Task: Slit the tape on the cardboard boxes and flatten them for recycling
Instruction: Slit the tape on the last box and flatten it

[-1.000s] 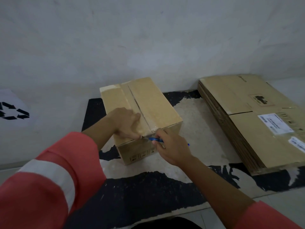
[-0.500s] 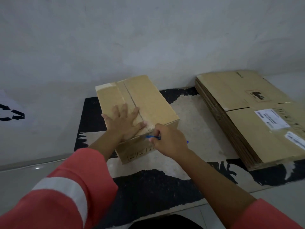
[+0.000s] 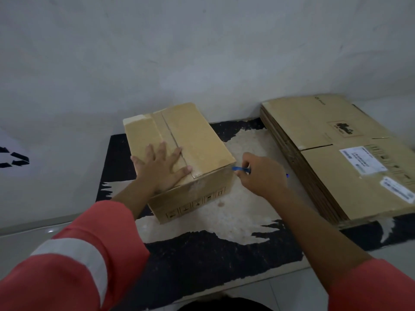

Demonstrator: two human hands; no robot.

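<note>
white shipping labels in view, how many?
2. The larger label sits atop the flattened stack; the smaller label lies nearer, by the frame edge. Lower sheets are hidden.

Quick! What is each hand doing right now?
Left hand: open, pressed flat on the box.
Right hand: closed, holding a blue tool.

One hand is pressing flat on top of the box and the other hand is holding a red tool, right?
Not quite: the tool is blue, not red. The head view shows the left hand pressing flat on top of the box and the right hand holding a blue tool near the box's corner.
</note>
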